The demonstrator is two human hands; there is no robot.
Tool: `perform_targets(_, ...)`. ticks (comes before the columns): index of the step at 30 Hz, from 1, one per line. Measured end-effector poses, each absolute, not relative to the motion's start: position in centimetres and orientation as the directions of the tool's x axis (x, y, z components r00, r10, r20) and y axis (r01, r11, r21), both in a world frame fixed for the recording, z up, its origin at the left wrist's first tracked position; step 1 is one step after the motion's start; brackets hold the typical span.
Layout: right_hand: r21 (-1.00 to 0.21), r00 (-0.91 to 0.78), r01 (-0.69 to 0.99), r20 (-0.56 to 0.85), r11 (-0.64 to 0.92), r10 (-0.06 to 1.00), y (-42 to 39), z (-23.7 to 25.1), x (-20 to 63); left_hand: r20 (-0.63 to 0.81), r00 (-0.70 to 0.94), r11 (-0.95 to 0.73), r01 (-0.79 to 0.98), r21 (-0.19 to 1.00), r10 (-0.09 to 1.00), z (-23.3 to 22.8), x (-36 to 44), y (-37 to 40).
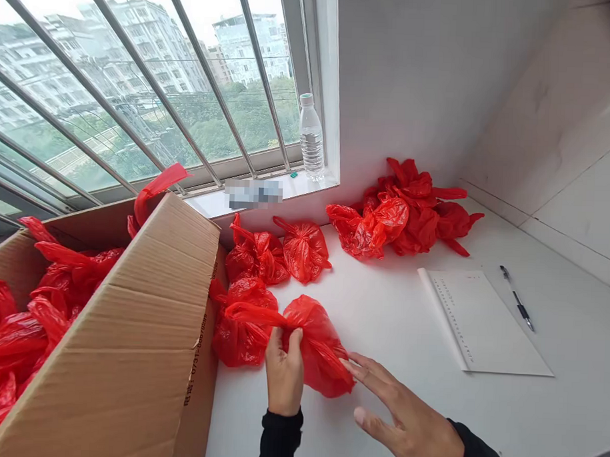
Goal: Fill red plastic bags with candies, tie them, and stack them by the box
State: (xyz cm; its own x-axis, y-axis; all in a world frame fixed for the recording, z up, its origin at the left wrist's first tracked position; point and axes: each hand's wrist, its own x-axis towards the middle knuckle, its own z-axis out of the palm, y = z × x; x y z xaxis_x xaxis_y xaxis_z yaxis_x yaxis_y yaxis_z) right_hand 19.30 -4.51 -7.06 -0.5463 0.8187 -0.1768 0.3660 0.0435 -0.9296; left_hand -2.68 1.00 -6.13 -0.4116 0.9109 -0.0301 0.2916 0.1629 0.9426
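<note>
Left hand point(284, 374) pinches the red bag point(315, 349) by its knot; open right hand point(403, 418) sits just right of it, fingertips touching.

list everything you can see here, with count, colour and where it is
held bag: 1, red, on the white counter between the hands
loose bags: about 4, red, beside the box
bag pile: several, red, by the back wall
cardboard box: 1, brown, left, full of red bags
water bottle: 1, clear, on the window sill
notepad: 1, white, right of the bags
pen: 1, black, beside the notepad
left hand: pinches the held bag's neck
right hand: open, fingertips at the bag's edge
</note>
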Motion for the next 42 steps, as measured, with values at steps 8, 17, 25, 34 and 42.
perform_targets(8,-0.912,-0.614,0.400,-0.195,0.090,0.765,-2.7,-9.1,15.9,0.292,-0.480,0.226,0.760,0.609,0.827,-7.1,-4.0,8.3)
perform_targets(17,-0.888,-0.646,0.422,-0.150,0.186,0.748,-2.4,-11.6,15.7,0.324,-0.375,0.266,0.904,0.334,0.868,-13.0,-3.9,8.4)
perform_targets(25,-0.916,-0.602,0.385,-0.151,0.118,0.784,-2.1,-11.6,15.4,0.396,-0.298,0.212,0.946,0.246,0.869,-12.6,-3.5,8.0)
perform_targets(34,-0.977,0.056,0.181,-0.105,-0.113,0.993,8.7,-10.9,19.2,0.354,-0.186,0.118,0.972,0.204,0.917,-13.7,-4.3,7.5)
perform_targets(42,-0.972,0.253,0.234,0.026,-0.035,0.967,15.8,-11.9,21.2,0.464,-0.178,0.040,0.955,0.293,0.868,-12.5,-4.4,6.8)
